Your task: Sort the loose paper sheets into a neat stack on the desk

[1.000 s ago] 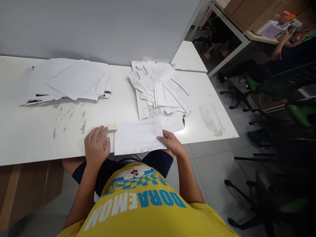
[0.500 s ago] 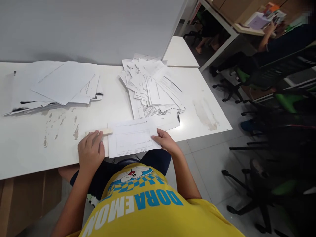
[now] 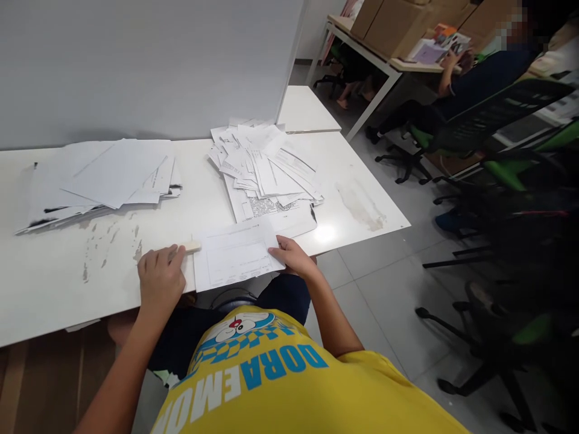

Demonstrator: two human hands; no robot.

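Since the earlier frames the head camera has swung up and to the right, so more of the room on the right shows, while both hands have kept their places on the near edge of the white counter [image 3: 54,277]. Left hand [image 3: 159,278] lies palm down on the counter, fingers loosely curled, its fingertips resting on a small pale wooden stick [image 3: 189,246] that lies flat and points right toward the sheet; whether it grips the stick or only presses on it cannot be told. Right hand [image 3: 293,255] lies on the right edge of a single printed sheet [image 3: 235,258], fingers spread flat and pinning it down. That sheet sits at the near edge of the counter, between the two hands, its near corner overhanging the edge slightly.

Farther back, a loose heap of printed papers [image 3: 265,169] lies fanned out just beyond the sheet, its nearest page touching or overlapping the sheet's far edge. Well to the left, a second pile of mostly blank white sheets [image 3: 108,178] rests near the grey partition wall [image 3: 149,60]. Scuffed patches mark the counter between that pile and the left hand. On the far right, another person [image 3: 470,84] sits at a separate table with cardboard boxes [image 3: 398,24], among green office chairs [image 3: 506,157].
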